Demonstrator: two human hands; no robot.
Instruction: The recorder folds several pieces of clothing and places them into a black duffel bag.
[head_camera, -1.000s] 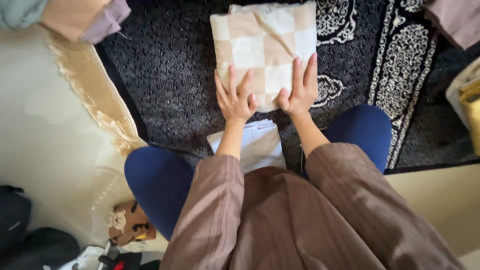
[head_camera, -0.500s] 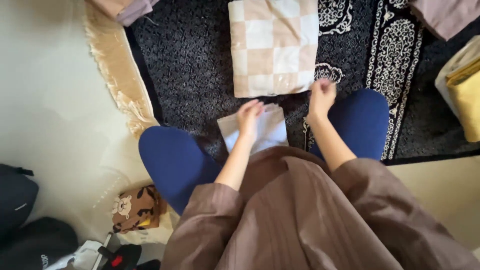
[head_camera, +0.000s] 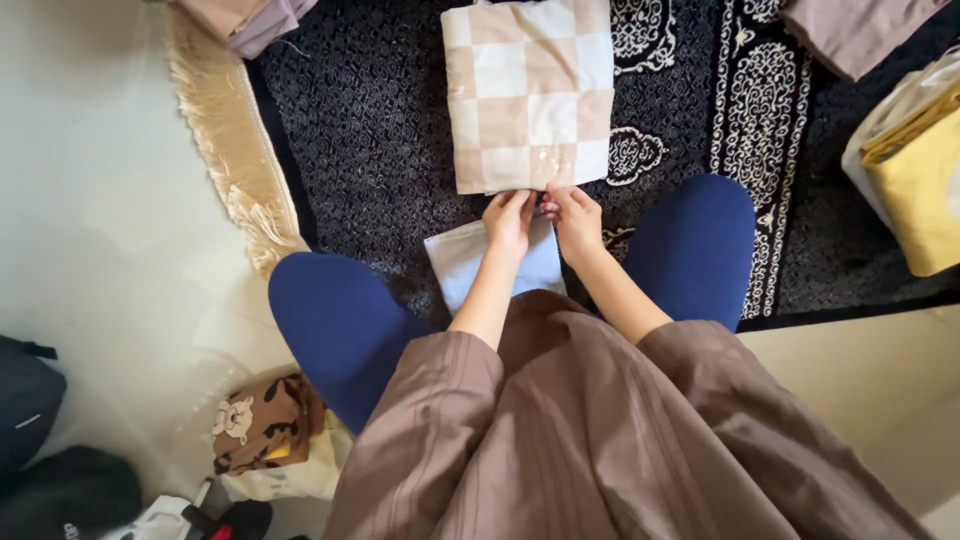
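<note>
A: Where are the hands?

B: Both are together at the far edge of the pale blue folded cloth (head_camera: 470, 262), which lies on the dark patterned rug (head_camera: 370, 120) between the blue-clad knees. The left hand (head_camera: 508, 218) and right hand (head_camera: 574, 215) almost touch each other, fingers curled down onto that edge.

A: Are they gripping it?

B: It looks like both pinch the cloth's far edge, fingers pressed together, though the fingertips are partly hidden, so I can't be sure how much fabric is caught.

A: And the checked piece?

B: The beige-and-white checked folded cloth (head_camera: 528, 95) lies flat just beyond the hands, near the rug's far edge, its near border close to the knuckles.

A: Which step is this, would you say?

B: I judge the blue cloth is just being taken up. Handling it further would need an even hold on both corners so the fold stays square.

A: Anything else around?

B: A yellow fabric pile (head_camera: 925, 190) lies at the rug's right edge.
</note>
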